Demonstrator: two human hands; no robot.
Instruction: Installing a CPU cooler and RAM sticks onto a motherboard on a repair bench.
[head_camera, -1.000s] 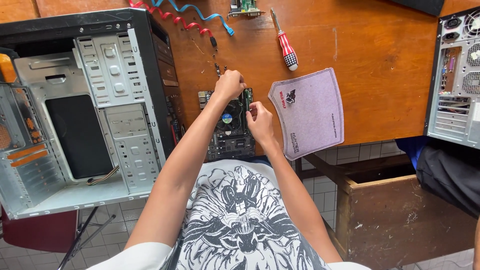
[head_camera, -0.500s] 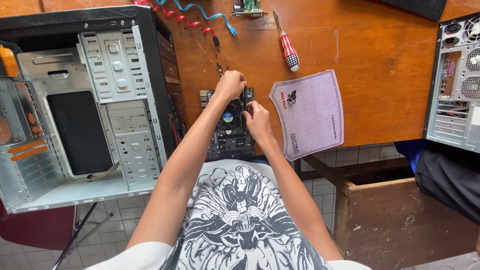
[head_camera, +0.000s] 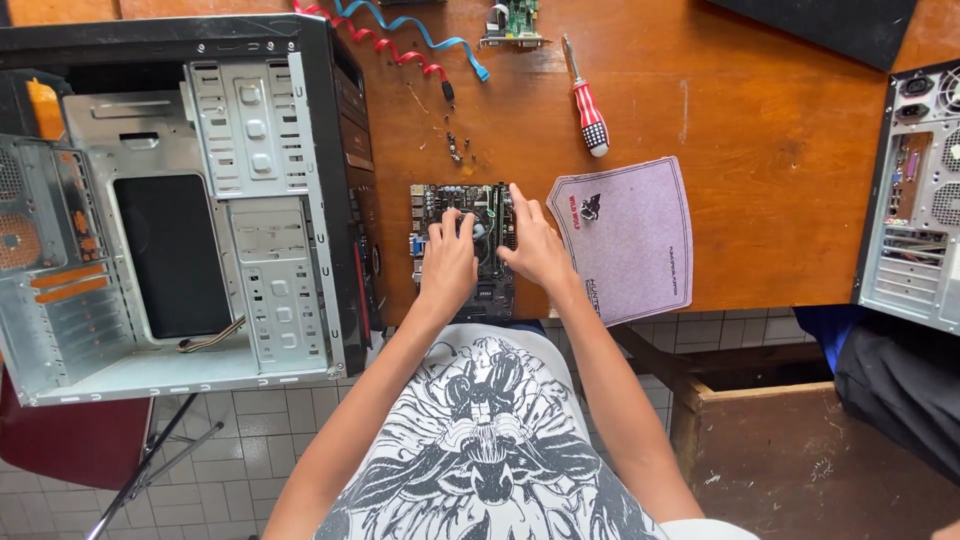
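Wood, reddish-brown and scuffed, makes up the table (head_camera: 760, 130) that fills the upper part of the view, its near edge running just above a floor of pale tiles (head_camera: 260, 420). A dark motherboard (head_camera: 432, 205) lies flat on the table at that near edge, straight ahead of the person. The left hand (head_camera: 447, 262) rests on the board with its fingers curled down onto the middle of it, and the right hand (head_camera: 537, 248) lies beside it with fingers spread, the tips pressing along the board's right side; whether either hand pinches a part cannot be told. To the left an open computer case (head_camera: 200, 200) lies on its side, bare metal bays showing, touching or nearly touching the board's left edge. Just right of the board sits a grey mouse pad (head_camera: 635, 240), overhanging the table edge. Beyond it lies a screwdriver with a red and white handle (head_camera: 588, 105), and near that a few small screws (head_camera: 455, 148). Red and blue flat cables (head_camera: 400, 40) trail across the far side next to a small green circuit card (head_camera: 515, 22). A second computer case (head_camera: 915, 190) stands at the right edge, its rear ports facing in.
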